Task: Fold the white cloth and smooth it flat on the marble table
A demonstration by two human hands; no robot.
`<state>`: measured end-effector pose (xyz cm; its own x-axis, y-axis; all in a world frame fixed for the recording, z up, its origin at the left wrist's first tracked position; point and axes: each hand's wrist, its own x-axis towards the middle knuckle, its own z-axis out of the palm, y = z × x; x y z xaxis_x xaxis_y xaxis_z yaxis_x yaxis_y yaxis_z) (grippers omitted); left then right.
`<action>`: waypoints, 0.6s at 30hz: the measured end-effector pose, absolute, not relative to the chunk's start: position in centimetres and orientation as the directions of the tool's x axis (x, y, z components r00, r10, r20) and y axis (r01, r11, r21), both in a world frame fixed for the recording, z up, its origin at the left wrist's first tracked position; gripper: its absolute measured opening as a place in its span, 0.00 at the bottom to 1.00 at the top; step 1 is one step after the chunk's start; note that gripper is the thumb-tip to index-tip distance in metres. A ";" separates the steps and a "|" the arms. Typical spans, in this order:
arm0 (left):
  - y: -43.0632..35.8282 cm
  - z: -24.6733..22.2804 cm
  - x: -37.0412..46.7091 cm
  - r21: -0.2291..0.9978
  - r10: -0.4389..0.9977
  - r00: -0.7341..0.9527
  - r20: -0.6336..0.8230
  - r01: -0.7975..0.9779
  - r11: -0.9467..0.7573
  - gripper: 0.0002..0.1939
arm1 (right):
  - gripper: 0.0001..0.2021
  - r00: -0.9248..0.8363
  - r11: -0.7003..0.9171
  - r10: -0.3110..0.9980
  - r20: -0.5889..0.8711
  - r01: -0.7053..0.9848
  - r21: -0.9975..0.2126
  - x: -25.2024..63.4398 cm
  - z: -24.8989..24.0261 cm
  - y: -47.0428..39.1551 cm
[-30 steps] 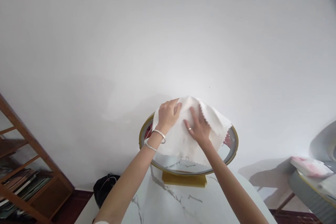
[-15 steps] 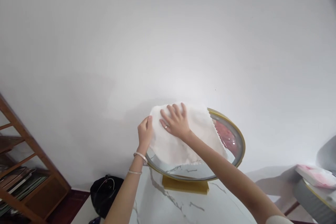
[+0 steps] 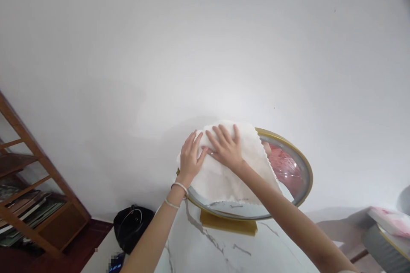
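A white cloth (image 3: 221,181) with a scalloped edge lies over most of an oval mirror (image 3: 288,166) framed in gold and grey. The mirror stands tilted on a gold base (image 3: 229,223) on a marble-patterned tabletop (image 3: 211,256). My left hand (image 3: 191,158) rests on the cloth's left part, fingers stretched and apart. Beside it, my right hand (image 3: 227,147) lies flat on the upper middle of the cloth with its fingers spread. The mirror's right end shows uncovered, with a reddish reflection. Part of the cloth hangs past the frame on the left.
A white wall (image 3: 205,51) rises close behind the mirror. A black bag (image 3: 133,228) sits at the left, near a phone-like dark object (image 3: 115,262). Wooden shelves (image 3: 41,204) stand far left. A pink-and-white packet (image 3: 390,221) lies on a grey surface at right.
My left hand has let go of the cloth's left edge and moved right to lie open on it. The view has shifted slightly. My right hand stays spread on the cloth.
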<state>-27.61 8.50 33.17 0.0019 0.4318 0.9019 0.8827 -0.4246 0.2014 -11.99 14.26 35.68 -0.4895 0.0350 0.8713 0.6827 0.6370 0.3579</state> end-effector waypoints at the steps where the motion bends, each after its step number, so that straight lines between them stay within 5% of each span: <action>1: 8.9 34.2 -26.9 0.147 0.425 0.054 0.904 0.893 -0.426 0.24 | 0.23 -0.438 0.614 0.041 0.898 0.720 0.323 -10.8 36.0 14.4; 5: 10.2 38.2 -24.0 -0.070 0.349 0.297 0.889 0.840 -0.537 0.20 | 0.23 -0.240 0.528 0.035 0.970 0.829 0.185 -7.1 36.8 15.0; 7: 10.5 39.1 -23.3 -0.082 0.319 0.328 0.889 0.801 -0.593 0.19 | 0.23 -0.184 0.502 0.015 0.983 0.851 0.152 -6.6 36.7 15.0; 10: 10.3 38.7 -23.9 0.000 0.316 0.253 0.914 0.780 -0.625 0.18 | 0.19 -0.214 0.523 -0.021 0.977 0.830 0.193 -7.5 35.6 14.7; 13: 9.6 36.6 -26.4 0.099 0.318 0.120 0.940 0.798 -0.594 0.17 | 0.17 -0.371 0.602 -0.104 0.923 0.715 0.356 -9.7 33.8 14.3; 18: 8.1 29.3 -31.0 0.417 0.378 -0.257 0.889 0.795 -0.440 0.18 | 0.19 -0.697 0.715 -0.156 0.700 0.409 0.567 -12.8 28.4 13.1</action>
